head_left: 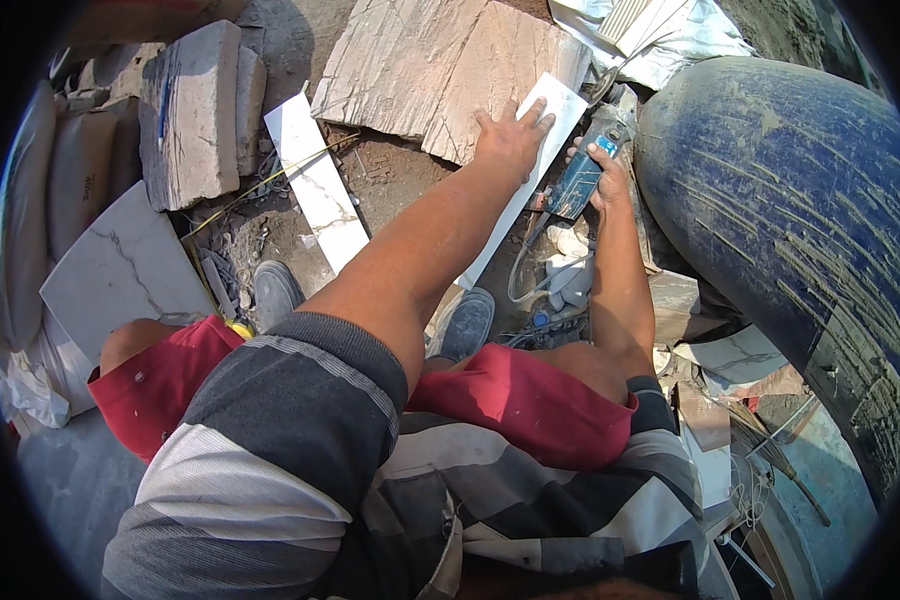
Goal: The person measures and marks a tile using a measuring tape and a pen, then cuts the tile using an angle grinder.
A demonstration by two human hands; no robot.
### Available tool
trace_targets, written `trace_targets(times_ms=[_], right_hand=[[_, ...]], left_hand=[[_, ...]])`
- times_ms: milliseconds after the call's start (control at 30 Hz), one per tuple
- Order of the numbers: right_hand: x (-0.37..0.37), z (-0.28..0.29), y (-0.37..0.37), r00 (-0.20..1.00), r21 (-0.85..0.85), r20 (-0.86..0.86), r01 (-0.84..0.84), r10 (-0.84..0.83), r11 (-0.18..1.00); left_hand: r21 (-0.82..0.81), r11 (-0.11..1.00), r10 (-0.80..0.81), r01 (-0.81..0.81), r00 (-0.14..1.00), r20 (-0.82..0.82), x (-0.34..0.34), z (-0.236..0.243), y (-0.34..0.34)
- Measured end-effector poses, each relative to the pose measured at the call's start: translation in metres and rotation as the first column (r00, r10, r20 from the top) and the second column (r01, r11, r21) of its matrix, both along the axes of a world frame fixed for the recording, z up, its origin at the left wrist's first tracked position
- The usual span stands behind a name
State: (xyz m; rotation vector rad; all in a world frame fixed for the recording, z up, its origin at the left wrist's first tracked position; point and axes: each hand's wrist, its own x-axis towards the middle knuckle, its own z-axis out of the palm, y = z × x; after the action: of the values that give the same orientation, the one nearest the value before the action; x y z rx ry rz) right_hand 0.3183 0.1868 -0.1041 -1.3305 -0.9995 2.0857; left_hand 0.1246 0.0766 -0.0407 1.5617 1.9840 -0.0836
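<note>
My left hand (515,142) lies with fingers spread over a long white tile strip (518,205) and the edge of a rough pinkish stone slab (410,65). The strip slants from the slab down toward my shoe. Wrapped round the body of a blue angle grinder (573,187) is my right hand (610,180). The grinder's disc (603,87) is at the strip's upper right end. Whether the disc touches the tile or spins I cannot tell. To the left, a second white tile piece with grey veins (315,180) leans between the slab and my arm.
A big blue drum (770,170) smeared with dried mortar takes up the right side. Stone blocks (192,115), filled sacks (80,170) and a veined tile (125,260) stand left. A thin yellow strip (265,182) crosses the rubble. A grey cable (518,275) hangs below the grinder.
</note>
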Motion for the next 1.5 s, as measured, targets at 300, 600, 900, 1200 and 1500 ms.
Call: trace_targets(times_ms=[300,600,900,1200,1500], right_hand=[[-0.003,0.0,0.003,1.0,0.057,0.018,-0.013,0.012,0.998],[-0.001,0.012,0.007,1.0,0.034,0.023,-0.011,0.01,0.999],[0.011,0.068,-0.041,0.996,0.139,-0.074,0.068,-0.059,0.988],[0.004,0.116,-0.081,0.987,0.186,-0.121,0.129,-0.108,0.974],[-0.014,0.139,-0.121,0.972,0.207,-0.194,0.172,-0.132,0.963]], left_hand=[[-0.011,1.0,0.005,-0.005,1.0,0.003,0.0,0.001,0.0],[-0.004,1.0,-0.004,0.004,1.0,-0.009,0.0,0.001,-0.001],[0.237,0.971,-0.024,0.027,1.0,-0.014,0.0,-0.014,-0.027],[0.368,0.93,-0.007,-0.023,0.997,0.083,0.017,-0.007,-0.079],[-0.08,0.948,0.127,-0.309,0.134,0.983,0.054,0.039,-0.132]])
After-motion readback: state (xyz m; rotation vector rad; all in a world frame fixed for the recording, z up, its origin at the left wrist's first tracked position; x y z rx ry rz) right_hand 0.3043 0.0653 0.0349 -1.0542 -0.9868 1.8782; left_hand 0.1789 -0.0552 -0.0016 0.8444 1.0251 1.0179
